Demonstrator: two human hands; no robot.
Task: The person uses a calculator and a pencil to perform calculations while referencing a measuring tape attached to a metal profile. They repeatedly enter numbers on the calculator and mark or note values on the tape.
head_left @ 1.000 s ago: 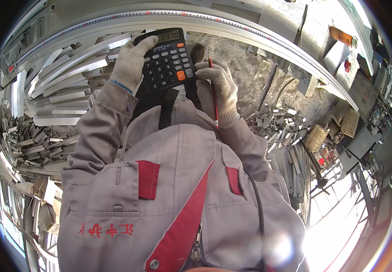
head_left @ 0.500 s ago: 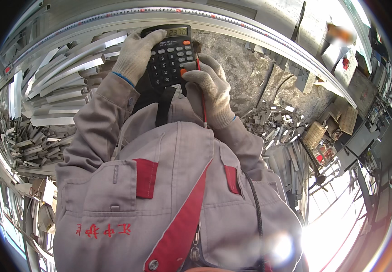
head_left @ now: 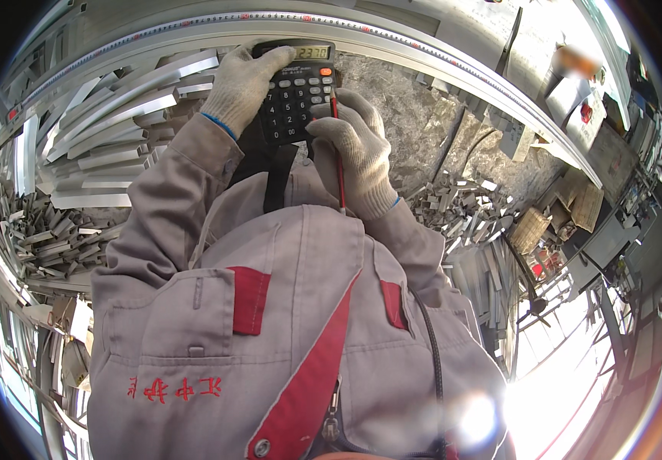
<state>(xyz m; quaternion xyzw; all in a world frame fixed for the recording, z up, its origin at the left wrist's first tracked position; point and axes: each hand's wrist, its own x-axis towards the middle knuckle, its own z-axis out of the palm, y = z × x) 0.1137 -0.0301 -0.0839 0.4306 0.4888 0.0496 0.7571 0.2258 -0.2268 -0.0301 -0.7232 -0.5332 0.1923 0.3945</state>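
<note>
We see the gloved left hand (head_left: 243, 90) clamped on a black calculator (head_left: 288, 115), far centre, digits displayed. The right hand (head_left: 360, 149) curls around a red pencil (head_left: 341, 182) beside it; red characters (head_left: 183, 389) mark the near jacket (head_left: 270, 376)

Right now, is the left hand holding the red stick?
No, the left hand holds the black calculator; the right hand holds the red stick.

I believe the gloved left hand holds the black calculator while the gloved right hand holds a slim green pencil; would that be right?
Not quite: the head view shows the slim pencil is red; the gloved right hand does hold it, and the gloved left hand the black calculator.
</note>
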